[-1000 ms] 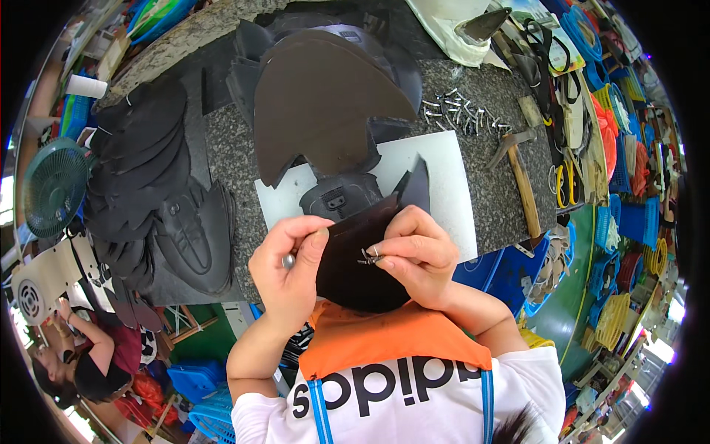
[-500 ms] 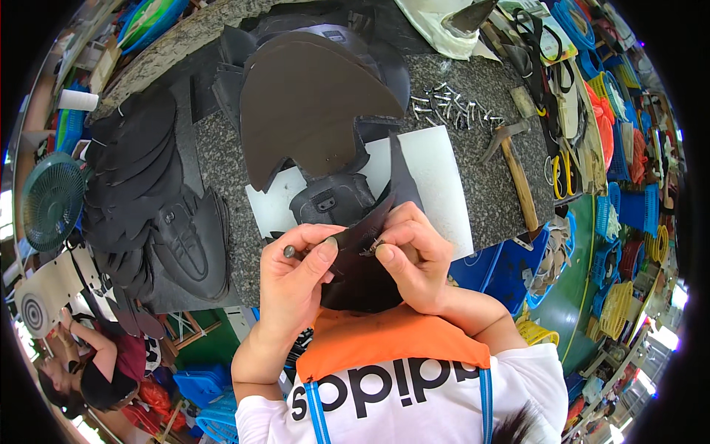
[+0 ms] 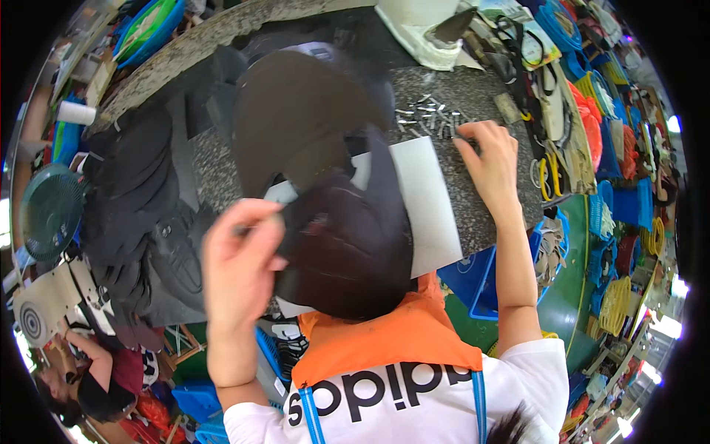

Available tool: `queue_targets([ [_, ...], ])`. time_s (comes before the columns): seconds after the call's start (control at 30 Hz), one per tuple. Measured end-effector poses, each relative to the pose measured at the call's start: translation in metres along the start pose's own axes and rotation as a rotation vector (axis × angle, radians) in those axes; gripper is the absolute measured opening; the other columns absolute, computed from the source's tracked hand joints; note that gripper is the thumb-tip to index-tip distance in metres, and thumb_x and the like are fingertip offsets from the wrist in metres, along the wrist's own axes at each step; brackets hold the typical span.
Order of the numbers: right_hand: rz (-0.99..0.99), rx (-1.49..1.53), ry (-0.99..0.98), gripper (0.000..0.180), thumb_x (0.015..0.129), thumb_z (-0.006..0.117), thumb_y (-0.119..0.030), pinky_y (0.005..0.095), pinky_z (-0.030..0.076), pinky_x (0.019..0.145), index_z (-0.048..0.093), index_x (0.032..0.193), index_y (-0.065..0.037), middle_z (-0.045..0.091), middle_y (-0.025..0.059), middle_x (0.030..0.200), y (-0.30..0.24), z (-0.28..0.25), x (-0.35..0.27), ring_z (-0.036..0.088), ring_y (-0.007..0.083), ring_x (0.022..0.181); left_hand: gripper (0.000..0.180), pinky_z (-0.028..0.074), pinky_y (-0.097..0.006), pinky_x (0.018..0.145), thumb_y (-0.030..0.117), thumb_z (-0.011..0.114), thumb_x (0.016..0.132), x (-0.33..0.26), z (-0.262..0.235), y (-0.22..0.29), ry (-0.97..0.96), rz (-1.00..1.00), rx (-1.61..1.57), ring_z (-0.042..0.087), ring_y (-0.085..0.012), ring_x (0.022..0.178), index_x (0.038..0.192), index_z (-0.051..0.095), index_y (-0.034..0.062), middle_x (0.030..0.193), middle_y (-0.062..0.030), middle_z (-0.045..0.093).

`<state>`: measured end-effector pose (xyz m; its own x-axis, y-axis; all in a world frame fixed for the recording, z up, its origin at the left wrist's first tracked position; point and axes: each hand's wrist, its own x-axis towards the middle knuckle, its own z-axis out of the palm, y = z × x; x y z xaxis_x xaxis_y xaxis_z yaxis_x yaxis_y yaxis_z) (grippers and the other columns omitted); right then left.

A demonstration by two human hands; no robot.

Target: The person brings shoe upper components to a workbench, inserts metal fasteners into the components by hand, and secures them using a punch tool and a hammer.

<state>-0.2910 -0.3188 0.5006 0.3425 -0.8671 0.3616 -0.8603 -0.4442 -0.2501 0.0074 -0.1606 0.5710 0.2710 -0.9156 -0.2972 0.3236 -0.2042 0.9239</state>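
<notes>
A large black curved sheet piece [image 3: 347, 244] lies in front of me, partly over the table edge. Beside its left edge is my left hand [image 3: 244, 251], smeared by motion, its fingers closed around a dark rod whose round end shows between them. My right hand [image 3: 490, 159] reaches over the far right of the stone tabletop, fingers curled beside a pile of small silver metal fasteners [image 3: 433, 115]. Anything in its fingertips is too small or too covered to make out. The hammer seen there earlier is hidden by the right hand and forearm. A white sheet [image 3: 429, 200] lies under the black piece.
More black pieces [image 3: 296, 111] stand stacked behind, and another pile [image 3: 133, 185] covers the left. Yellow-handled scissors [image 3: 549, 176] and a small block [image 3: 507, 107] lie right. Blue crates [image 3: 473, 285] stand below the table edge. Another person [image 3: 111, 370] works at lower left.
My right hand has left the black piece and moved far right to the fasteners. The left hand has shifted left and up, off the strip. The black piece has settled flatter.
</notes>
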Motion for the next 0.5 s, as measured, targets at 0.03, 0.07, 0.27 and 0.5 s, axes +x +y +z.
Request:
queue_targets([
  [0.03, -0.041, -0.027, -0.063, 0.016, 0.076, 0.068, -0.016, 0.0389, 0.039, 0.082, 0.064, 0.090, -0.010, 0.060, 0.0053, 0.088, 0.008, 0.002, 0.000, 0.055, 0.0261, 0.093, 0.019, 0.044, -0.015, 0.051, 0.000, 0.057, 0.085, -0.002, 0.001, 0.016, 0.108, 0.230, 0.161, 0.051, -0.0027, 0.068, 0.103, 0.061, 0.0015, 0.086, 0.0000, 0.057],
  [0.07, -0.098, -0.013, -0.090, 0.017, 0.075, 0.069, -0.017, 0.0393, 0.039, 0.084, 0.064, 0.091, -0.010, 0.060, 0.0056, 0.088, 0.014, 0.001, -0.001, 0.055, 0.0256, 0.093, 0.019, 0.044, -0.016, 0.053, -0.003, 0.053, 0.083, -0.002, 0.000, 0.028, 0.158, 0.456, 0.229, 0.055, -0.0063, 0.071, 0.100, 0.060, -0.0005, 0.089, -0.0043, 0.059],
  [0.27, -0.223, -0.020, -0.073, 0.023, 0.073, 0.071, -0.016, 0.0394, 0.038, 0.088, 0.063, 0.094, -0.010, 0.057, 0.0054, 0.089, 0.012, 0.011, 0.004, 0.054, 0.0253, 0.093, 0.029, 0.049, -0.031, 0.065, -0.004, 0.068, 0.072, 0.030, 0.009, 0.034, -0.068, 1.118, 1.131, 0.062, -0.0220, 0.075, 0.099, 0.065, 0.0026, 0.108, -0.0139, 0.065],
  [0.5, -0.276, 0.026, -0.067, 0.024, 0.074, 0.070, -0.018, 0.0367, 0.040, 0.085, 0.062, 0.095, -0.009, 0.055, 0.0064, 0.092, 0.027, 0.026, 0.016, 0.054, 0.0248, 0.092, 0.049, 0.048, -0.037, 0.072, 0.019, 0.078, 0.068, 0.012, 0.003, -0.047, -0.051, 0.448, 1.431, 0.057, -0.0320, 0.087, 0.109, 0.058, 0.0016, 0.102, -0.0131, 0.051],
])
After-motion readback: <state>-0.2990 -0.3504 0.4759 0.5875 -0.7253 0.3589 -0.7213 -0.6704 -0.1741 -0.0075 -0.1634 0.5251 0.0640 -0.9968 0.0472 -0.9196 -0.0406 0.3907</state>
